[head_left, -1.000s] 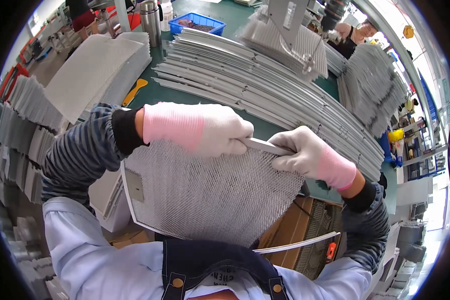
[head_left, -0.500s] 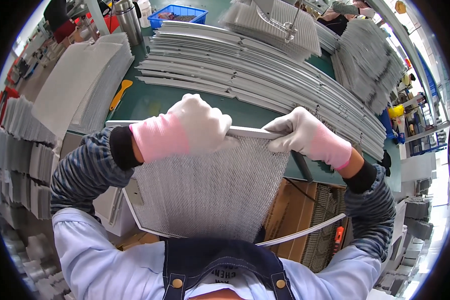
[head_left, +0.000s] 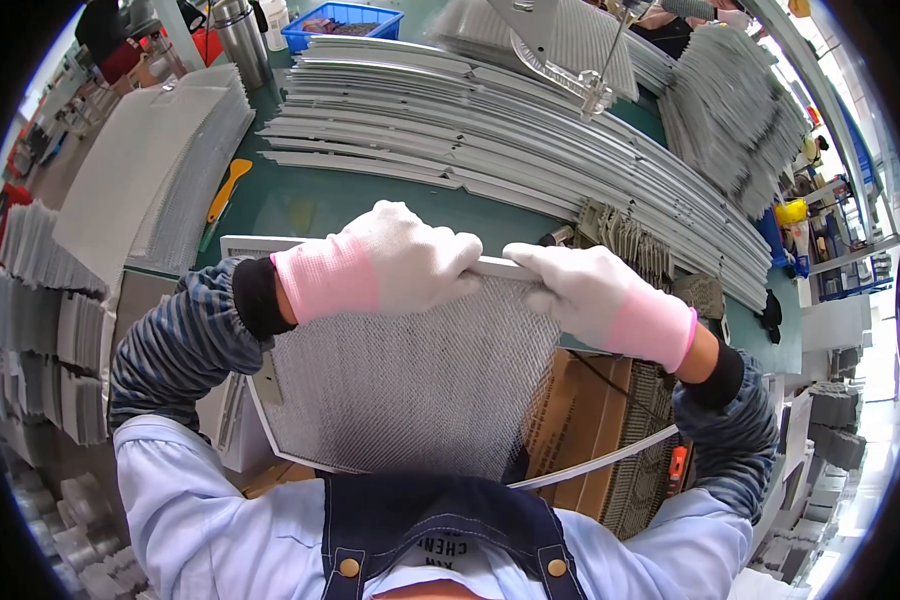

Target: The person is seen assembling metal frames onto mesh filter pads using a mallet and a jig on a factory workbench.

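In front of my body a silver metal mesh panel (head_left: 410,390) leans, its near edge against my apron. A thin white frame strip (head_left: 502,267) runs along its far edge. My left hand (head_left: 415,260), in a white glove with a pink cuff, is closed over that strip and the mesh edge. Close to its right, my right hand (head_left: 595,295), gloved alike, pinches the same edge between thumb and fingers. A loose white frame strip (head_left: 600,458) curves out from the panel's lower right side. The gloves hide part of the far edge.
Long metal strips (head_left: 400,115) lie stacked across the green table beyond my hands. A yellow scraper (head_left: 230,190) and a pile of mesh sheets (head_left: 155,170) are at the left. Below right is a cardboard box (head_left: 575,400) beside an orange cutter (head_left: 677,468).
My right hand has slid left along the far edge, nearer to my left hand, and slightly toward me. My left hand has shifted a little to the right, still gripping the edge.
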Tool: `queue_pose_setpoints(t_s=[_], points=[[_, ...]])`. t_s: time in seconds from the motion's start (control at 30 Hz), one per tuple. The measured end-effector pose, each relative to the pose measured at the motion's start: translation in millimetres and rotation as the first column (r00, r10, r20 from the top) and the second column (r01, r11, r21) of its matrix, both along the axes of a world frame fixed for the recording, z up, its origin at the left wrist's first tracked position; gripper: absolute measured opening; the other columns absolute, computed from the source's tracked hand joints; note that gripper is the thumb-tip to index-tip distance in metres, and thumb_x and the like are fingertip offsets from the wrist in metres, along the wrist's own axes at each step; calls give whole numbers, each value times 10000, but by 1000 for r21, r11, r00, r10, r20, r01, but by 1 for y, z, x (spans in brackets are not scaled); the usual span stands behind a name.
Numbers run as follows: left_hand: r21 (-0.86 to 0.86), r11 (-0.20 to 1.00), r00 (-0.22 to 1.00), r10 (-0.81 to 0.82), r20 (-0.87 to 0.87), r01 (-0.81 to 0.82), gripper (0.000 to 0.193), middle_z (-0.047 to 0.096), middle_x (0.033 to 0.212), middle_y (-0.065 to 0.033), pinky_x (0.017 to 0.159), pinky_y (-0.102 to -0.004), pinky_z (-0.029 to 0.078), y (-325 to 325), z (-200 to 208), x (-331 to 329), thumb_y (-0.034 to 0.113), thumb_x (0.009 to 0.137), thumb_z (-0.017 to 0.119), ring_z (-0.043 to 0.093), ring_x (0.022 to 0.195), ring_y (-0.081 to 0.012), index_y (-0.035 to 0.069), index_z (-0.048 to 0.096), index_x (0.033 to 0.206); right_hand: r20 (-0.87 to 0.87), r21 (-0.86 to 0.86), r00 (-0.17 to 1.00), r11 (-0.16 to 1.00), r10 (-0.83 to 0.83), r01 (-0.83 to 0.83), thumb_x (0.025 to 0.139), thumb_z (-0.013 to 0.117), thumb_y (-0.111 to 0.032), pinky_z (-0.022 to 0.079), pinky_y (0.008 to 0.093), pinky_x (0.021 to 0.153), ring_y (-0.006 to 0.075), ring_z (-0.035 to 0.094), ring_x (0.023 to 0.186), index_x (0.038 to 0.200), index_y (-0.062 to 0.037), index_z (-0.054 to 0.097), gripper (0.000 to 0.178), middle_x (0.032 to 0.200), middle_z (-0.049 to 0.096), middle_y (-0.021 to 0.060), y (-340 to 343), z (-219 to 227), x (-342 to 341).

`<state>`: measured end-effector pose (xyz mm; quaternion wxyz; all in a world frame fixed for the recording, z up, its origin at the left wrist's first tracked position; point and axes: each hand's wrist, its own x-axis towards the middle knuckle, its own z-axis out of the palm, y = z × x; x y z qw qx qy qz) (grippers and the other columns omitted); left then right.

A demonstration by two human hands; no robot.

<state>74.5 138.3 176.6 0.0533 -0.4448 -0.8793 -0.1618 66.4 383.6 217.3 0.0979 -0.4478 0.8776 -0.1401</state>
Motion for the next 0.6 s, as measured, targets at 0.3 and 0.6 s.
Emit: queue_pose_setpoints(t_s=[0.3,0.6], points=[[-56,996,992,62,-113,-69,325,610,598,-67,494,-365,512,-5,-8,5,359,907,580,641,547,-255,34,573,905,148,219,985,969,84,-115,848,582,-138,519,430,712,388,638,766,1104,11,510,304,801,642,210,-18,9,-9],[37,995,973,103,-207,-98,995,449,1377,-145,1105,-507,324,-52,-43,73,445,523,839,372,1342,-337,65,463,1362,363,-180,882,906,-300,382,918,554,-90,447,273,646,97,509,686,979,22,576,129,708,554,61,61,-70,-32]])
